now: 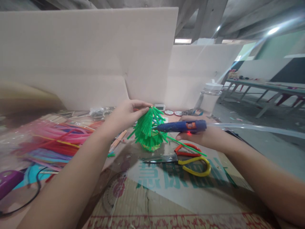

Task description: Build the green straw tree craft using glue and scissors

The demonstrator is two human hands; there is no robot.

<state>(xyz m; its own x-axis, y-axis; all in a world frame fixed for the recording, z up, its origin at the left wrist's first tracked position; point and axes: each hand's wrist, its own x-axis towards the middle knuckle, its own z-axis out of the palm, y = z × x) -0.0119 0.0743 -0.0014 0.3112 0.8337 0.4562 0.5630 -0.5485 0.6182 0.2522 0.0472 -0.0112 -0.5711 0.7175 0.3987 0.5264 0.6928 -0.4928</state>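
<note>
A small green tree made of pipe cleaners stands upright in the middle of the table. My left hand pinches its top between thumb and fingers. In my right hand is a blue hot glue gun, its nozzle pointing left at the tree's right side. A red light glows on the glue gun, and a long clear glue stick runs out of its back to the right. Scissors with one red and one yellow handle lie in front of the tree. A single green pipe cleaner stretches towards the scissors' handles.
Bundles of coloured pipe cleaners lie on the left, near a purple device with a black cable. A clear bottle stands at the back right. White boards rise behind the table. Another long table is farther off.
</note>
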